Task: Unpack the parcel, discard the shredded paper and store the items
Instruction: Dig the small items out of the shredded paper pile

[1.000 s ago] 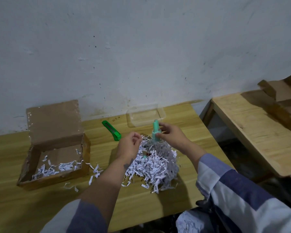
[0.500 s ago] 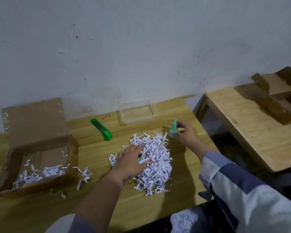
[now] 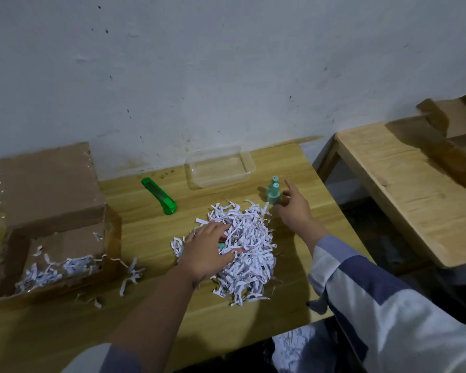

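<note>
The left hand's [image 3: 209, 250] grip is spread flat, pressing into the shredded paper [image 3: 244, 249]; the right hand's [image 3: 293, 204] is released, fingers loose beside two small teal bottles [image 3: 273, 191]. On the tabletop [image 3: 293, 278] sits the opened parcel [image 3: 51, 230], a clear tray [image 3: 219, 168] and a green cutter [image 3: 160, 196]. The bottle-cap markings are too small to read.

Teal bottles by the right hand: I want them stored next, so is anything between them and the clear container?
Nothing visible. The two teal bottles stand upright just in front of the clear container, with only bare table between; the shredded paper lies nearer the person.
</note>
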